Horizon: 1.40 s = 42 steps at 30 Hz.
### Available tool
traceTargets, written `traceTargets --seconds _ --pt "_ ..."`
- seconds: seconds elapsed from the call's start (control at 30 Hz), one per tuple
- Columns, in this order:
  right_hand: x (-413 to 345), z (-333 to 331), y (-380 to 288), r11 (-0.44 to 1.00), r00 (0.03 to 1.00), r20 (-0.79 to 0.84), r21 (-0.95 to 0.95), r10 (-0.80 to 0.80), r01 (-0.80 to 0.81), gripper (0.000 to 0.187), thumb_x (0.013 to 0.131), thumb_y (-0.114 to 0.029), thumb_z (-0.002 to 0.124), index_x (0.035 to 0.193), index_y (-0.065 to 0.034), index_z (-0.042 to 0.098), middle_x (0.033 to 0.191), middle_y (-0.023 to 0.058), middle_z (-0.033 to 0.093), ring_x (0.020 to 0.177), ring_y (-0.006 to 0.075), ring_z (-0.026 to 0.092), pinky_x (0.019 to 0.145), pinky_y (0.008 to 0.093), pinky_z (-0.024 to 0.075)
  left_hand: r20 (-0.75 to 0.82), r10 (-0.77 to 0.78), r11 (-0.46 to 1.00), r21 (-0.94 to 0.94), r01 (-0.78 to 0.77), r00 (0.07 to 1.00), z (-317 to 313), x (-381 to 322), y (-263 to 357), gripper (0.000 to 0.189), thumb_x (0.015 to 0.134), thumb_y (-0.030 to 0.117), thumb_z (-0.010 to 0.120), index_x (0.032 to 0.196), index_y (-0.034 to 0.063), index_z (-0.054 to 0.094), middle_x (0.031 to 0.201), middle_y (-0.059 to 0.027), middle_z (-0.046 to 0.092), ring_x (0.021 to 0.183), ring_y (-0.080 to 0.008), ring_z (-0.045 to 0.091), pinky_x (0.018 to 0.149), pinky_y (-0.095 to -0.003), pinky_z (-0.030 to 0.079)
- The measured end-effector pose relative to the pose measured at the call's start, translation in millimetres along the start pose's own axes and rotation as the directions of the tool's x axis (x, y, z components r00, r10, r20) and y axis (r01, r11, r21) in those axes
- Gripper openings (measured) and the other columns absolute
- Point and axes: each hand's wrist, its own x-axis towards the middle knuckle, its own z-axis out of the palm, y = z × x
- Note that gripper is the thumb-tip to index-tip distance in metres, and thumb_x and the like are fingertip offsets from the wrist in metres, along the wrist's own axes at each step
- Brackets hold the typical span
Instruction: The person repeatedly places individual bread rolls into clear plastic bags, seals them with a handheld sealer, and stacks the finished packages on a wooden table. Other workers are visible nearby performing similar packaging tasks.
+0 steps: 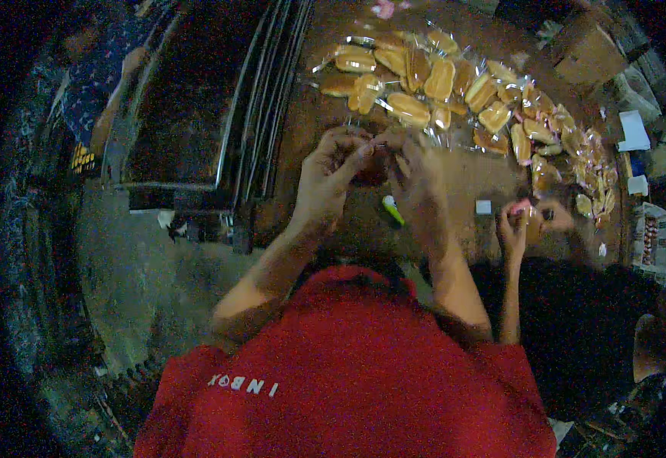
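Observation:
My left hand (327, 169) and my right hand (419, 166) are raised over the wooden table, their fingertips pinched together. Between and below the fingers shows a dark brown wrapped bun (369, 175), partly hidden by both hands. Dim light and blur keep the wrapper's gathered end from being clear. A small green and white object (393, 210) lies on the table just below the bun, close to my right hand. Beyond my fingers spread several golden buns in clear plastic (408, 110), some flat and some overlapping.
At right, a co-worker's hands (513, 226) hold a pink item and a bun. More wrapped buns (539, 131) reach toward the right edge. A small white square (483, 206) lies nearby. A dark ridged metal structure (258, 97) borders the table at left; another person's arm (110, 109) is beyond.

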Motion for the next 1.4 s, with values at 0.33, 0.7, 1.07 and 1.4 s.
traceTargets --seconds 0.33,0.7,1.07,1.4 --pt "-8.7 6.4 -0.8 0.911 0.993 0.109 -0.403 -0.043 0.083 0.017 0.095 -0.014 0.069 0.108 -0.0032 0.071 0.100 0.0110 0.072 0.093 0.0187 0.068 0.084 0.0320 0.0536 -0.218 0.186 0.979 0.122 -0.162 0.958 -5.3 -38.2 12.0 0.035 0.087 0.005 0.076 0.116 0.0031 0.059 0.101 -0.0067 0.068 0.095 -0.0148 0.066 0.086 -0.0297 0.054" --pt "-34.8 70.1 -14.4 0.974 0.940 0.338 -0.227 0.052 0.028 0.014 0.099 -0.008 0.061 0.107 0.0008 0.069 0.096 0.0072 0.070 0.090 0.0141 0.063 0.084 0.0296 0.0509 -0.167 0.145 0.929 0.362 -0.076 0.975 -70.2 -108.0 42.2 0.029 0.089 0.025 0.078 0.106 0.0039 0.070 0.105 -0.0080 0.072 0.101 -0.0182 0.066 0.094 -0.0344 0.051" --pt "-43.3 146.0 56.8 0.989 0.912 0.404 -0.145 0.072 -0.014 0.022 0.101 -0.019 0.061 0.111 -0.0015 0.069 0.102 0.0081 0.071 0.096 0.0162 0.064 0.089 0.0322 0.0500 -0.330 0.138 0.951 0.308 -0.032 0.934 -149.3 -154.6 40.7 0.023 0.093 0.022 0.072 0.100 0.0005 0.070 0.091 -0.0069 0.072 0.084 -0.0123 0.064 0.079 -0.0316 0.053" --pt "-75.7 113.2 207.1 0.761 0.874 0.479 -0.595 0.078 0.258 0.028 0.096 -0.016 0.059 0.120 -0.0004 0.061 0.103 0.0152 0.070 0.098 0.0286 0.067 0.091 0.0377 0.0520 -0.638 -0.175 0.970 -0.241 0.021 0.750 -222.7 -198.9 5.1 0.019 0.090 0.017 0.074 0.100 0.0010 0.072 0.094 -0.0045 0.071 0.083 -0.0148 0.066 0.077 -0.0309 0.054"
